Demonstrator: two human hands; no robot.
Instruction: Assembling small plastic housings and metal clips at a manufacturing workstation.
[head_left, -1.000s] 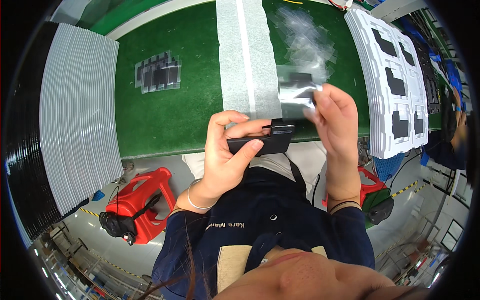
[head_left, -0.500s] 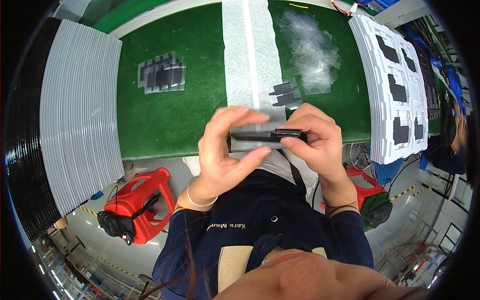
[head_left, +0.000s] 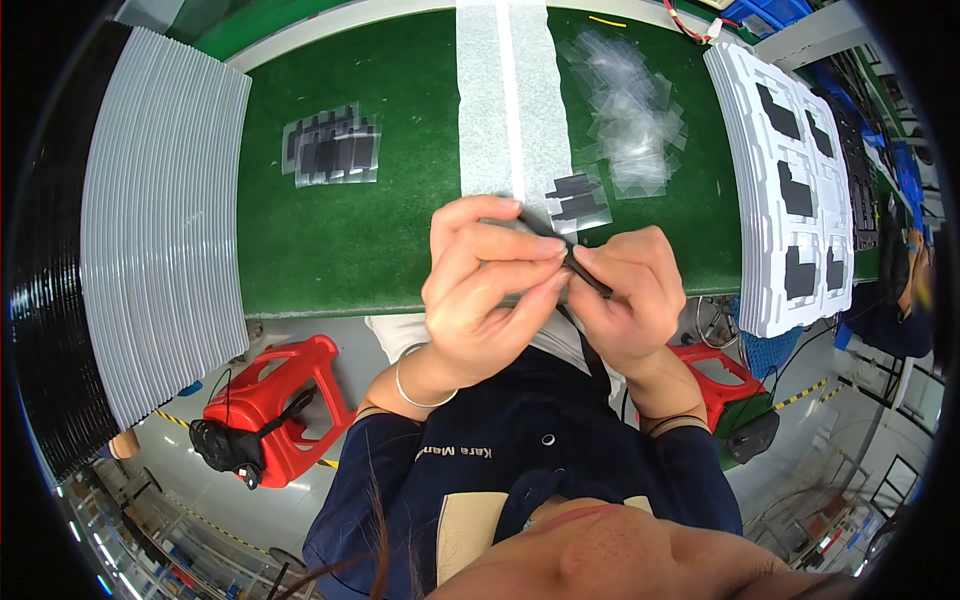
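Black part [head_left: 592,279] in air near front edge of green surface [head_left: 400,250], seen almost edge-on. Long axis slants from upper left to lower right. Left hand [head_left: 488,277], right hand [head_left: 630,290] both pinch it.

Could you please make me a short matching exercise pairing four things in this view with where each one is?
Things:
1. Slim black part
2. Loose clear films
3. White tray stack
4. Bangle

Places:
A. Right end of the green table
B. Around the left wrist
C. Between the left hand and right hand
D. Heaped right of the pale cloth strip

Pairs: 1-C, 2-D, 3-A, 4-B
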